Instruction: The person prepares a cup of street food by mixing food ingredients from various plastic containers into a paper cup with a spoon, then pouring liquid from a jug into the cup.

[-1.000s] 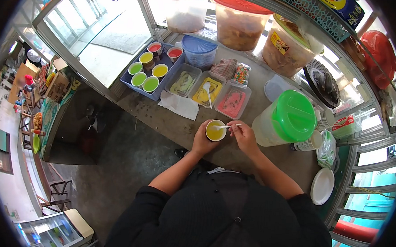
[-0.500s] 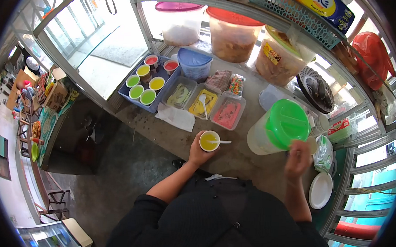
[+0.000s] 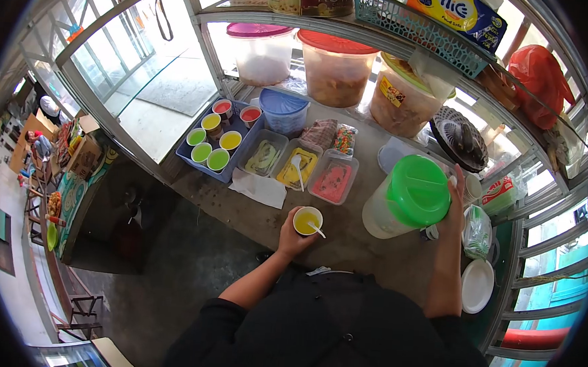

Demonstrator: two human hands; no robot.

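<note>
My left hand (image 3: 293,241) is wrapped round a paper cup (image 3: 299,231) of yellow liquid, with a white plastic spoon (image 3: 315,229) leaning in it. At the right, my right hand (image 3: 454,204) grips the side of a translucent pitcher (image 3: 380,214) with a green lid (image 3: 421,190); part of its fingers is hidden. The pitcher stands upright on the counter. Ahead of the cup lie open tubs of green paste (image 3: 263,153), yellow paste (image 3: 299,158) with a white spoon in it, and pink paste (image 3: 334,179).
A blue tray (image 3: 188,157) holds several cups of red, yellow and green. Behind stand a blue-lidded tub (image 3: 283,120) and large lidded containers (image 3: 336,73). Foam plates (image 3: 477,286) lie at the right. A shelf with a teal basket (image 3: 421,34) hangs above.
My right hand, blurred in front of the lid's right edge before, has moved up along the pitcher's right side. The spoon in the cup has swung to point down and right.
</note>
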